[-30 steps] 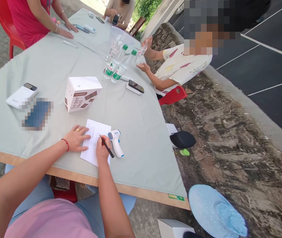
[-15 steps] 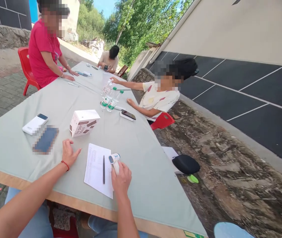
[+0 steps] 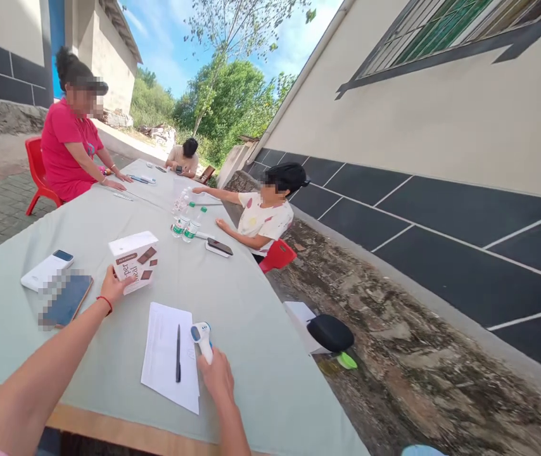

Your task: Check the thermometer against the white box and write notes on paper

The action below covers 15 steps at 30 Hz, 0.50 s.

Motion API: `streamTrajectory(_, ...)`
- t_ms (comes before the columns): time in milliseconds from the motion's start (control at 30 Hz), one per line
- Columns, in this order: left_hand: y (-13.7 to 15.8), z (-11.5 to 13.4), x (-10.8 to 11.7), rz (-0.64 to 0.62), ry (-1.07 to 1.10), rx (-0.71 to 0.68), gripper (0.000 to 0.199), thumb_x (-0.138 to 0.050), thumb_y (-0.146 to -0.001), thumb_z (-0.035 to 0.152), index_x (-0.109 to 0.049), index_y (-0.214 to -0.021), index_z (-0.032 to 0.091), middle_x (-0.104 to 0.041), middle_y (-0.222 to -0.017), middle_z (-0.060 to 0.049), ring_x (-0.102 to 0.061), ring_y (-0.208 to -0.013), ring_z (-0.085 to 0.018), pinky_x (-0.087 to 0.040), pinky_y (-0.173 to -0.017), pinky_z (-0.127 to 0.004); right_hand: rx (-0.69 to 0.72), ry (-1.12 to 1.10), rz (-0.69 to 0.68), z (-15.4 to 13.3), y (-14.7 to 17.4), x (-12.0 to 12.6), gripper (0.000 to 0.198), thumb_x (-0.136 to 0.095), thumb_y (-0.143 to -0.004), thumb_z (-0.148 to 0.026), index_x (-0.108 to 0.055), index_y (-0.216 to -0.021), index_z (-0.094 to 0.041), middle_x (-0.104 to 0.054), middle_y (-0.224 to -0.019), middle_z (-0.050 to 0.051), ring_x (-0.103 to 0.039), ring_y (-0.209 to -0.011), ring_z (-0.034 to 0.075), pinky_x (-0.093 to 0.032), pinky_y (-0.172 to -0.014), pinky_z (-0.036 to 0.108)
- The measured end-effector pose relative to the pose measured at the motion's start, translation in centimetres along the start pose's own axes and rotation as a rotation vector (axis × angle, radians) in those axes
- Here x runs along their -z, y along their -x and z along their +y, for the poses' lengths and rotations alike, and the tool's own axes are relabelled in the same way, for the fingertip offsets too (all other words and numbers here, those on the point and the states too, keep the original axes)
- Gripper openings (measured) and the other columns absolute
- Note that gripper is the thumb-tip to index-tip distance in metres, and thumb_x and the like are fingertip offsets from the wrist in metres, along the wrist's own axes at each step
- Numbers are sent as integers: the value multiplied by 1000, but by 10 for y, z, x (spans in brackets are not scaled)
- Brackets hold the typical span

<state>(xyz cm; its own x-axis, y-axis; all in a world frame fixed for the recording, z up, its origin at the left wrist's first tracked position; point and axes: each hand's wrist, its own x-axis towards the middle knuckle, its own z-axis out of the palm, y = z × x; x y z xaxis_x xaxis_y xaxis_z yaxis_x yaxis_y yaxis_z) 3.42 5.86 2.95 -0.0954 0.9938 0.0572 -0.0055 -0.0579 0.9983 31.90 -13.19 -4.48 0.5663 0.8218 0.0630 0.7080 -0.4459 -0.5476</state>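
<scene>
My left hand (image 3: 114, 286) grips the lower left side of a white cardboard box (image 3: 133, 256) with brown printing, its thumb across the front face. The box stands slightly tilted on the cloth-covered table. In my right hand (image 3: 218, 375) is a white and blue infrared thermometer (image 3: 203, 341), held by its handle with its head pointing up and away from me. Between my two arms lie sheets of paper (image 3: 162, 354), with a black pen (image 3: 178, 354) on top. The thermometer's head is just off the right edge of the paper.
A white power bank (image 3: 45, 271) and a dark blue phone (image 3: 70, 300) lie left of the box. Farther off stand several water bottles (image 3: 189, 223) beside a phone (image 3: 220, 246) on a white box. Three people (image 3: 68, 145) sit around the table (image 3: 261, 380). A black bag (image 3: 331, 333) is at the right.
My left hand has moved from the bare cloth onto the box and taken hold of it; the box has turned and tilted slightly. My right hand still holds the thermometer. The view has shifted upward and right.
</scene>
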Motion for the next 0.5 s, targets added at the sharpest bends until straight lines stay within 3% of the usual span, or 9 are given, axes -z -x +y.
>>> streamTrajectory(100,30,-1,8,-84,99,17,63,-71,-70,54,-54,-119,17,-63,-124,-13,-60,-114,-31,-49,-96,-47,-97,-309,81,-14,5,10,34,-52,-72,-51,-65,-81,-20,-66,-77,9,-62,-73,27,-46,-62,34)
streamTrajectory(267,74,-14,21,-195,-186,-113,62,-58,-80,60,-52,-125,19,-62,-126,-12,-57,-117,-32,-44,-101,-49,-88,-702,183,-73,35,31,48,-55,-75,-55,-64,-104,-18,-70,-87,5,-63,-80,23,-47,-66,29)
streamTrajectory(433,86,-22,20,-181,-382,-255,56,-47,-86,58,-49,-127,19,-61,-123,-12,-56,-114,-29,-43,-99,-46,61,-885,-130,-127,55,22,35,-58,-78,-51,-66,-85,-18,-64,-71,1,-56,-63,16,-44,-59,26)
streamTrajectory(500,86,-22,18,-187,-399,-260,55,-47,-87,57,-49,-127,19,-62,-120,-11,-57,-111,-28,-44,-97,-45,119,-873,-116,-139,57,12,34,-56,-80,-50,-66,-87,-18,-64,-69,0,-53,-59,15,-43,-56,26)
